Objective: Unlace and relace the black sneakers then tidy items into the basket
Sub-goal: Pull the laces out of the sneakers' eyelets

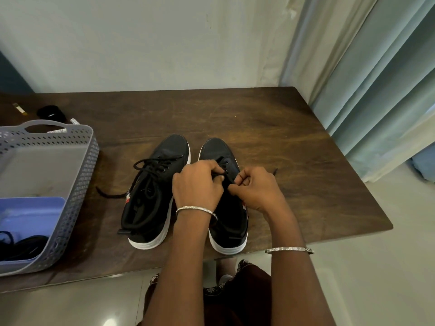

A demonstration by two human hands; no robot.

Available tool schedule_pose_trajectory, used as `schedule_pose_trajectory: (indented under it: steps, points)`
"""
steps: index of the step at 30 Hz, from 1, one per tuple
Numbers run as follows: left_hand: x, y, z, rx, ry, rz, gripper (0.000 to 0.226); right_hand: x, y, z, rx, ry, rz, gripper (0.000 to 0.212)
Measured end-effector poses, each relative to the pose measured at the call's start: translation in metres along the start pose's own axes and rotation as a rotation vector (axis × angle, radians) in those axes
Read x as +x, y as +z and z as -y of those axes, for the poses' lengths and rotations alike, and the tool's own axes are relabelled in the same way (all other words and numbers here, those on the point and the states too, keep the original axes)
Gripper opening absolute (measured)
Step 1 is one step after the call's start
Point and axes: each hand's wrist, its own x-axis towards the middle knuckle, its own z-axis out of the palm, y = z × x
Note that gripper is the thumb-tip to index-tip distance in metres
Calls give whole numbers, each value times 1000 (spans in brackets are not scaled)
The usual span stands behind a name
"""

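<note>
Two black sneakers with white soles stand side by side on the wooden table [270,137], toes pointing away. The left sneaker [153,191] is laced, its loose lace ends trailing to the left. Over the right sneaker [219,149] both my hands work. My left hand [195,184] pinches the black lace at the eyelets. My right hand [254,187] pinches the lace on the other side. A lace tip [275,171] pokes out to the right of the shoe. My hands hide most of its lacing.
A grey perforated basket [77,184] stands at the table's left, holding a blue tray and dark cords. Behind it lie a black round object [50,112], a marker and a small yellowish item. Curtains hang at the right. The table's front edge lies just below the heels.
</note>
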Motion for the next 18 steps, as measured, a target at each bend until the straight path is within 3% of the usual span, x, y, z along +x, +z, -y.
schedule_pose_trajectory:
  steps: [4, 7, 9, 11, 13, 15, 18]
  points:
    - [2, 4, 7, -310, -218, 17, 10, 1, -1, -3, 42, 17, 17, 14]
    - [6, 3, 11, -749, -405, 31, 2, 3, -1, -4, 64, 34, 26, 16]
    - [9, 1, 8, -1041, -585, 64, 14, 3, 0, -5, 76, 44, 27, 15]
    - [11, -1, 9, -1153, -702, 60, 24, 4, 0, -5, 88, 46, 33, 15]
    - [12, 2, 15, -941, -610, -66, 17, 3, 0, -6, 104, 50, 42, 15]
    - [10, -1, 21, -533, -369, -195, 21, 3, 1, -6, 110, 55, 42, 16]
    - [9, -7, 17, -334, -45, -173, 30, 4, 2, -6, 110, 56, 32, 14]
